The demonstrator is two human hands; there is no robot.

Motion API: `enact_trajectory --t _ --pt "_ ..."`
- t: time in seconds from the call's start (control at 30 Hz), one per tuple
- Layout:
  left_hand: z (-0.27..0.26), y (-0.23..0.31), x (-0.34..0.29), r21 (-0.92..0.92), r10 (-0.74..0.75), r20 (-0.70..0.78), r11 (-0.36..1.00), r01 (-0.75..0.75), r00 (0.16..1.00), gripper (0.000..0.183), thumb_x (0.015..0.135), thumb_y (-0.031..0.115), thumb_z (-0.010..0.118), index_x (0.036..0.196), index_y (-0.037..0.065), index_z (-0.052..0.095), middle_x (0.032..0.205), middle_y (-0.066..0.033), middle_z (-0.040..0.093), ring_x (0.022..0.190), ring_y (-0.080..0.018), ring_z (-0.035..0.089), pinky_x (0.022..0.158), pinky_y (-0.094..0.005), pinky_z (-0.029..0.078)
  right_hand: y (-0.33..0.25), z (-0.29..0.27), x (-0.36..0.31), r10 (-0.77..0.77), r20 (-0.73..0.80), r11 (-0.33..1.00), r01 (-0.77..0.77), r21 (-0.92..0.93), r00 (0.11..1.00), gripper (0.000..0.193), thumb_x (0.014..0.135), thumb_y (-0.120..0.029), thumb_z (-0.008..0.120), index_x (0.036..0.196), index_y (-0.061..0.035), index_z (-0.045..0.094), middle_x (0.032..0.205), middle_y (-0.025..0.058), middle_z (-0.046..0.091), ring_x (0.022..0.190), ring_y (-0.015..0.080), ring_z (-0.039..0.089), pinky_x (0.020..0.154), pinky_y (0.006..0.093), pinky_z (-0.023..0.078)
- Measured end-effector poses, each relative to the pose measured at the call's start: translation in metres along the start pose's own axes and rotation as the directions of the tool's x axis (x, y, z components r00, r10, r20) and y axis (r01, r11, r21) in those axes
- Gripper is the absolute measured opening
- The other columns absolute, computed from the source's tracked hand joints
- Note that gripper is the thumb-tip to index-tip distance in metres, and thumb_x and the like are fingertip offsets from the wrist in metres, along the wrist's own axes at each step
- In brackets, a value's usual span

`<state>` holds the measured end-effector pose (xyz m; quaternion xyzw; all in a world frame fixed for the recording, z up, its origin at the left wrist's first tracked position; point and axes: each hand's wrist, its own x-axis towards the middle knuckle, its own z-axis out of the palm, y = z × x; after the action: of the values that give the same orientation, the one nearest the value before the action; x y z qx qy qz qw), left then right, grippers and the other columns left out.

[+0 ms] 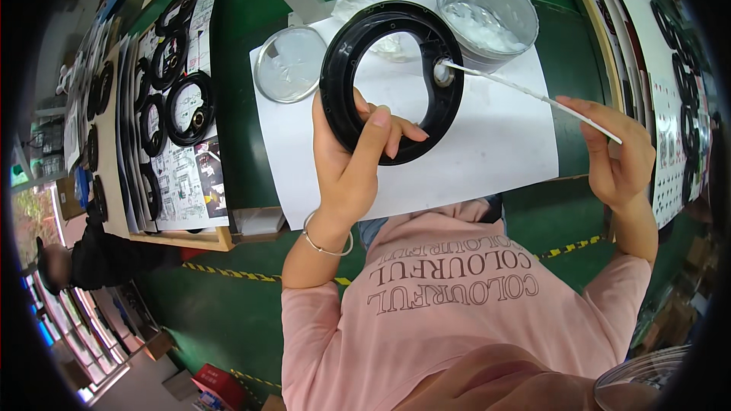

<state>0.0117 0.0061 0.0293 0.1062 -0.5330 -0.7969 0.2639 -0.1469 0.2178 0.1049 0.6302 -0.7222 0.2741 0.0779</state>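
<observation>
Free passage lay over the paper (502,144), near right of the black ring (338,76). White stick (533,93) barred its right; tub (495,57) blocked far right, round lid (288,65) the left.

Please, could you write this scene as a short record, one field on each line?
Left hand: holds a black ring
Right hand: holds a thin white stick, far tip at a white-smeared spot on the ring
Surface: white sheet on a green table
Container: open clear tub, white substance inside
Left side: more black rings on printed sheets
</observation>
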Motion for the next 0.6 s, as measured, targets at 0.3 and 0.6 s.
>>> enact_trajectory --t 0.3,0.6 --pt "0.0028 -0.0014 0.0007 0.035 0.075 0.007 0.997 -0.075 0.997 0.015 0.084 -0.004 0.040 0.093 0.004 0.032 0.080 -0.0034 0.036 0.055 -0.0109 0.045 0.063 -0.0358 0.050 0.0013 0.0047 0.0042 -0.123 -0.042 0.992 0.123 -0.006 0.992 0.023 0.068 0.006 0.049 0.089 0.0007 0.057 0.087 0.0158 0.063 0.071 0.0258 0.063 0.058 0.0273 0.049" --pt "0.0014 -0.0015 0.0001 0.042 0.077 0.011 0.996 -0.078 0.997 0.014 0.085 -0.003 0.041 0.093 0.004 0.032 0.077 -0.0033 0.038 0.055 -0.0112 0.046 0.061 -0.0332 0.050 0.0010 -0.0030 0.0072 -0.221 -0.011 0.969 0.218 -0.119 0.975 0.018 0.072 -0.004 0.056 0.089 -0.0003 0.054 0.088 0.0175 0.062 0.075 0.0284 0.063 0.058 0.0292 0.049"
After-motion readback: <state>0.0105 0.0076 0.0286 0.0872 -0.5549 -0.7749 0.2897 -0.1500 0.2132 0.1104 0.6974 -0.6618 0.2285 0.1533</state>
